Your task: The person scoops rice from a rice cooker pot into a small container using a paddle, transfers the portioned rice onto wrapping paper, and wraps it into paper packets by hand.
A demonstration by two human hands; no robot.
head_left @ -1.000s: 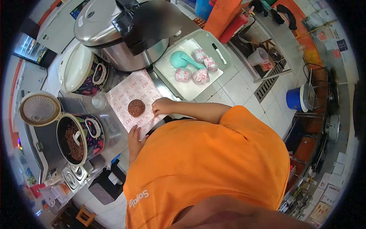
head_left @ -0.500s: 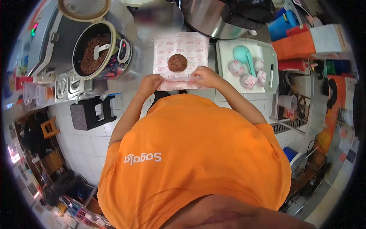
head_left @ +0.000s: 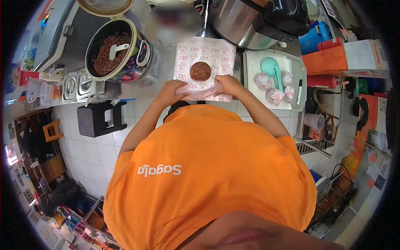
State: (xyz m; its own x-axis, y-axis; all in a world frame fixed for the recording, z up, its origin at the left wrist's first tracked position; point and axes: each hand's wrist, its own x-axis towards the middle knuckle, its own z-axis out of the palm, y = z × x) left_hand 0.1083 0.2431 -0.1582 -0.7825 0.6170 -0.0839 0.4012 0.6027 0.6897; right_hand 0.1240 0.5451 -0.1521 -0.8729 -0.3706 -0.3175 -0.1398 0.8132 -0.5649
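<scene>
A sheet of wrapping paper [head_left: 225,54] printed with pink "RICE" lettering lies on the counter in front of me. A round, flat-topped mound of reddish-brown rice [head_left: 200,71] sits near its middle. My left hand [head_left: 170,91] has its fingers closed on the left side of the paper's near edge. At the right side of that same edge, my right hand [head_left: 228,86] pinches the paper. Between the two hands the near part is creased and slightly raised, short of the rice. Neither hand touches the mound.
Left stands a rice cooker pot [head_left: 139,68] holding the same rice and a white paddle [head_left: 118,50]. On the right, a tray [head_left: 301,100] holds several wrapped balls [head_left: 275,96], a turquoise ladle [head_left: 273,66] and a marker [head_left: 299,91]. Lidded metal containers [head_left: 84,82] sit at far left.
Both hands keep hold of the paper's near edge, and the part between them is now more creased and lifted. The whole view has shifted slightly.
</scene>
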